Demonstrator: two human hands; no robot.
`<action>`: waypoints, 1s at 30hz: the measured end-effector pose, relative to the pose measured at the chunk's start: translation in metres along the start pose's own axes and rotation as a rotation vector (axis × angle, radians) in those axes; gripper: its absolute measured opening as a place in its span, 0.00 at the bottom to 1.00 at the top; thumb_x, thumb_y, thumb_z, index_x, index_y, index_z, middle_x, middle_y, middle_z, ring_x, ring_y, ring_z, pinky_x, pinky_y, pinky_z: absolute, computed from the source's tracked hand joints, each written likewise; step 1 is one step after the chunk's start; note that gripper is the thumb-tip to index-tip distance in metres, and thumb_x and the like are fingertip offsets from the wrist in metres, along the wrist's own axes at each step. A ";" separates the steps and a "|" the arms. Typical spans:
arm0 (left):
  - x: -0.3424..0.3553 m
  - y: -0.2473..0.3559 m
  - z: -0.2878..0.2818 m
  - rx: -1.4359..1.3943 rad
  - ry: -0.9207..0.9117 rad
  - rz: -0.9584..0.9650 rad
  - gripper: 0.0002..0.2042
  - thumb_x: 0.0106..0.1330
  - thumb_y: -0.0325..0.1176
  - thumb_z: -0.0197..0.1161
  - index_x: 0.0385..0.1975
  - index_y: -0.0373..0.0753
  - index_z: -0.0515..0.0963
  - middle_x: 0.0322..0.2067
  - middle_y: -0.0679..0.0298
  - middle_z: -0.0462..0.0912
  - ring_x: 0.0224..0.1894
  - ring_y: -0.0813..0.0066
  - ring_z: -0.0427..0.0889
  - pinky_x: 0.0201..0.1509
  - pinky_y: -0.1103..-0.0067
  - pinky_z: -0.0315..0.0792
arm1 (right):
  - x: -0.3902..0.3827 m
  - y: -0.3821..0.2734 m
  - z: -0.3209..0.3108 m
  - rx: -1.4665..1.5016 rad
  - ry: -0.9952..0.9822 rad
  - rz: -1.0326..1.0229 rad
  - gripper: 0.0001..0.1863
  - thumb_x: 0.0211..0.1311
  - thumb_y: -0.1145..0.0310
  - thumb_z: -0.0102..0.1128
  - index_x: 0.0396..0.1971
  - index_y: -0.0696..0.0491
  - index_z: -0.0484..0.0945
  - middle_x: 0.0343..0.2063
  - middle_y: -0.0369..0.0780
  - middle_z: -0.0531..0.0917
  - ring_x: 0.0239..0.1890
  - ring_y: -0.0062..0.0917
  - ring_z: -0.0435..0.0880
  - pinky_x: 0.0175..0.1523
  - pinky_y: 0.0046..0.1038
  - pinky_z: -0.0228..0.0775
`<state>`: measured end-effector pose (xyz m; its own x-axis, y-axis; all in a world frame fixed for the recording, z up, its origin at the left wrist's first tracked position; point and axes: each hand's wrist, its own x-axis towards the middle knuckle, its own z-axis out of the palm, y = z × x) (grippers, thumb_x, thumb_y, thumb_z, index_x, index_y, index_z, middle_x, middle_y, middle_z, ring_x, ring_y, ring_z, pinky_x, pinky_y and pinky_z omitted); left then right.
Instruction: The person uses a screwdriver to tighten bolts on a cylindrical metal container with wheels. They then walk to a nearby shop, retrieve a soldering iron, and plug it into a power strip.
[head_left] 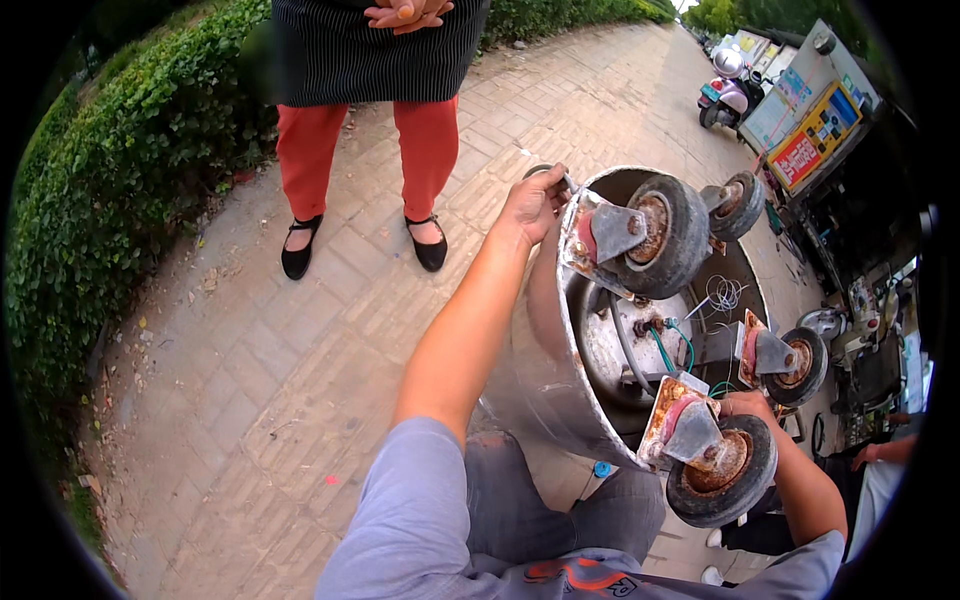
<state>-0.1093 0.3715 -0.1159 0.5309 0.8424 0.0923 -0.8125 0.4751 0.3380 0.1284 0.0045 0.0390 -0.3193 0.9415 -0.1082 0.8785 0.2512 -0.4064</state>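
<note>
Four casters are mounted on the metal drum, its near side set by the knees. Drum's left handle is gripped by curled left hand; right hand's grip, at drum's right, can't be told.

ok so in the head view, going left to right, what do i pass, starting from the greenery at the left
Hedge's left stretch → standing person's red trousers → left hand → upper-left caster wheel → right hand, partly hidden → rightmost caster wheel
</note>
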 end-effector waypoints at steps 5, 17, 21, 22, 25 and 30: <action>-0.021 0.003 0.006 -0.001 -0.003 0.110 0.09 0.63 0.38 0.61 0.33 0.39 0.74 0.30 0.64 0.77 0.34 0.73 0.73 0.41 0.75 0.68 | 0.003 0.014 0.009 -0.071 0.057 -0.087 0.14 0.46 0.67 0.64 0.32 0.59 0.80 0.14 0.37 0.73 0.15 0.24 0.73 0.20 0.26 0.62; -0.019 -0.003 0.005 0.172 -0.045 0.301 0.07 0.63 0.34 0.59 0.33 0.36 0.74 0.29 0.64 0.79 0.26 0.81 0.71 0.32 0.83 0.65 | -0.006 0.013 0.000 -0.115 -0.047 0.035 0.11 0.45 0.67 0.63 0.27 0.58 0.79 0.11 0.37 0.67 0.12 0.27 0.68 0.18 0.27 0.56; -0.021 0.006 -0.001 0.224 -0.016 0.260 0.07 0.64 0.33 0.58 0.32 0.36 0.73 0.28 0.65 0.79 0.26 0.82 0.70 0.32 0.83 0.64 | 0.017 0.005 0.005 -0.095 -0.038 0.001 0.11 0.44 0.65 0.65 0.25 0.57 0.79 0.11 0.37 0.65 0.12 0.28 0.67 0.18 0.28 0.54; -0.022 0.009 -0.003 0.233 -0.014 0.245 0.07 0.64 0.33 0.58 0.32 0.36 0.73 0.28 0.65 0.79 0.26 0.82 0.70 0.32 0.83 0.64 | 0.020 0.004 0.007 -0.090 -0.049 0.022 0.10 0.45 0.66 0.64 0.22 0.56 0.76 0.12 0.37 0.66 0.13 0.28 0.67 0.18 0.28 0.55; -0.024 0.004 0.004 0.185 -0.048 0.229 0.07 0.65 0.34 0.57 0.33 0.37 0.73 0.28 0.65 0.78 0.27 0.82 0.70 0.33 0.83 0.64 | 0.017 -0.013 0.000 -0.112 -0.061 0.096 0.11 0.45 0.67 0.64 0.18 0.54 0.70 0.14 0.37 0.66 0.14 0.27 0.68 0.20 0.27 0.56; -0.021 0.007 -0.002 0.199 -0.067 0.146 0.10 0.65 0.38 0.58 0.32 0.37 0.73 0.27 0.66 0.78 0.28 0.82 0.71 0.34 0.83 0.64 | 0.020 -0.006 0.003 -0.077 -0.075 0.051 0.08 0.48 0.67 0.62 0.26 0.56 0.77 0.15 0.38 0.69 0.16 0.29 0.71 0.21 0.28 0.59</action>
<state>-0.1265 0.3570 -0.1172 0.4315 0.8766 0.2130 -0.8217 0.2845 0.4938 0.1155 0.0208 0.0363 -0.2968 0.9346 -0.1961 0.9180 0.2227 -0.3282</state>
